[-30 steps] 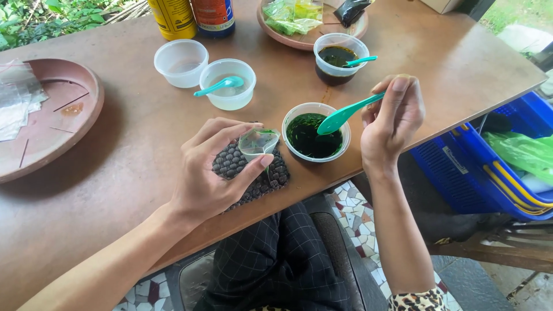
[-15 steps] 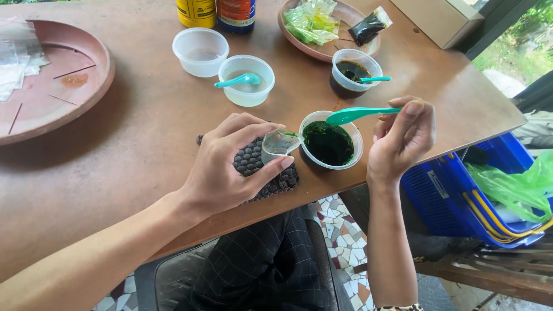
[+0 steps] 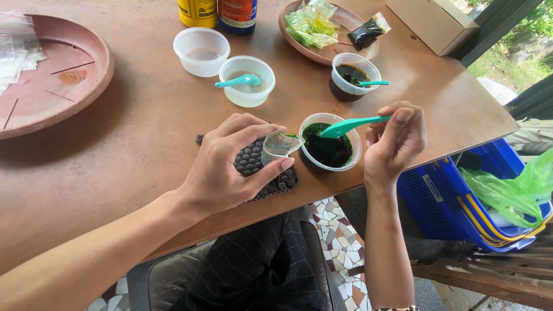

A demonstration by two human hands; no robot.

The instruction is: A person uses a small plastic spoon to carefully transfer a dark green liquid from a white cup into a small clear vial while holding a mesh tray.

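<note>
Pinching a clear bag (image 3: 280,145), left hand (image 3: 230,167); right hand (image 3: 394,141) grips a teal spoon (image 3: 352,124) (over dark-green cup (image 3: 329,144)).

On the brown bench (image 3: 132,126), far left, lies a large reddish round tray (image 3: 86,69) with clear plastic bags (image 3: 17,52) on its left edge. Toward the far middle stand a yellow bottle (image 3: 197,11) and a red-and-blue bottle (image 3: 237,12), just beside each other. Near them sit an empty clear cup (image 3: 201,50) and a cup of pale liquid (image 3: 247,80) with a teal spoon (image 3: 238,81) in it. Further right, a brown dish (image 3: 322,55) holds green packets (image 3: 311,23) and a black packet (image 3: 368,31). Touching its near rim is a cup of dark liquid (image 3: 355,78). A cardboard box (image 3: 432,23) sits far right. Off the bench, right, a blue basket (image 3: 455,201) holds a green bag (image 3: 512,184).
</note>
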